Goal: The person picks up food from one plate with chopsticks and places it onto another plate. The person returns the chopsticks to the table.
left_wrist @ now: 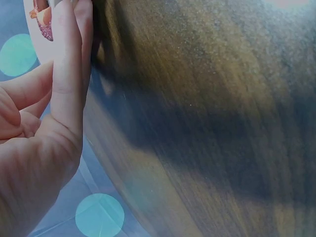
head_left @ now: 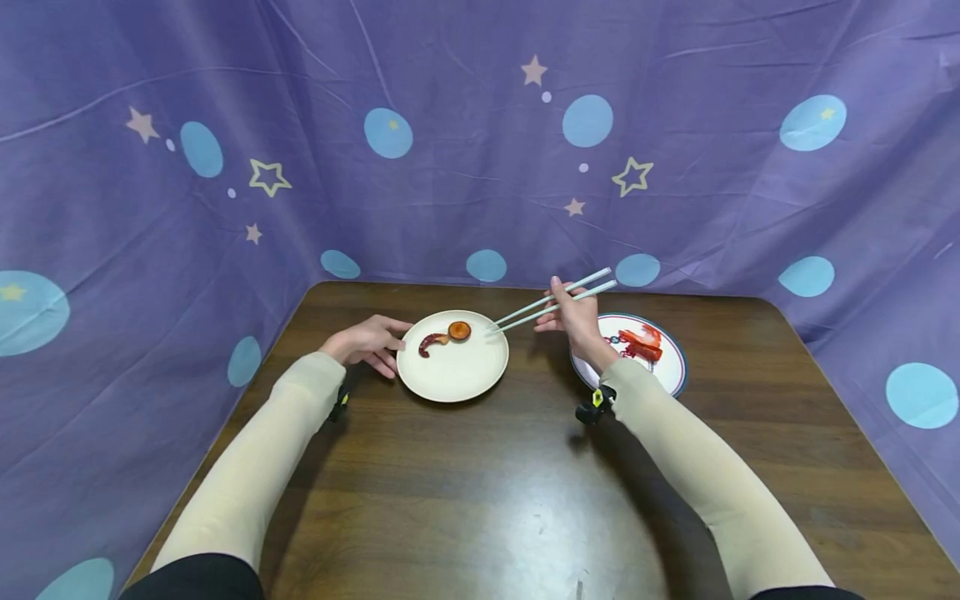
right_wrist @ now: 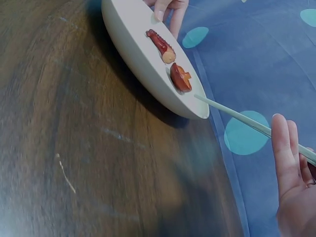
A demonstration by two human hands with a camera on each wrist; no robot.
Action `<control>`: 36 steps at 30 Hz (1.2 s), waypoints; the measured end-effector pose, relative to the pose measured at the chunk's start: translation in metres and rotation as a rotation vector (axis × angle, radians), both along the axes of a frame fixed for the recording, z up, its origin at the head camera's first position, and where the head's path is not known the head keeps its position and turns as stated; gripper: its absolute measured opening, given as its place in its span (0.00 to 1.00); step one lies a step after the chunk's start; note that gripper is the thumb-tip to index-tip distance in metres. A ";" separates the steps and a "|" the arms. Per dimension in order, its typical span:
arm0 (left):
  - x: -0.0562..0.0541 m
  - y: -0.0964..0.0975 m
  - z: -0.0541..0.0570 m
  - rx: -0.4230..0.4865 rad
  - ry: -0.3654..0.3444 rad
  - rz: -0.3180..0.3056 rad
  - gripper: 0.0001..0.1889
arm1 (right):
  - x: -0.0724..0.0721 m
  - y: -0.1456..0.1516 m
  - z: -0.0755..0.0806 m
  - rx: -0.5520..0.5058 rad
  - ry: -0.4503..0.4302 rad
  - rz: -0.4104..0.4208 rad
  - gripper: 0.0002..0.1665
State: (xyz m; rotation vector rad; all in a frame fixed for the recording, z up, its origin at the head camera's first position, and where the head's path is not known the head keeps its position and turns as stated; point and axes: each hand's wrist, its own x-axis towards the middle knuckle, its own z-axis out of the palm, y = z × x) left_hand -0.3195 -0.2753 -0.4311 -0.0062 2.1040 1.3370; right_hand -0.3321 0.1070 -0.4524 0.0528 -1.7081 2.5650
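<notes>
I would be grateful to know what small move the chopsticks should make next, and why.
I'd probably ease the chopsticks left toward the round piece: their tips sit near it but grip nothing, and the left hand touches the cream plate, perhaps steadying it.

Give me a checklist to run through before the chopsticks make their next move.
1. Chopsticks in hand: ok, the right hand holds them.
2. Left hand at the cream plate: ok, it touches the rim.
3. Octopus tentacle and round mushroom-like piece inside the cream plate: ok.
4. Chopsticks free of food: ok, nothing is pinched between them.
5. Chopsticks aimed at the red food pieces on the blue-rimmed plate: not ok, they point toward the cream plate.
6. Tips clear of the cream plate's surface: cannot tell.
</notes>
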 end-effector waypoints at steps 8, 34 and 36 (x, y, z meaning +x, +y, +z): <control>-0.001 0.000 0.004 0.003 0.002 -0.006 0.34 | 0.000 0.012 0.002 -0.009 0.000 -0.003 0.25; 0.000 0.003 0.002 -0.013 -0.012 0.014 0.33 | 0.010 0.041 -0.001 -0.009 0.003 -0.020 0.20; 0.000 0.004 0.002 -0.016 -0.012 0.014 0.33 | 0.011 0.044 -0.002 -0.002 0.008 -0.021 0.20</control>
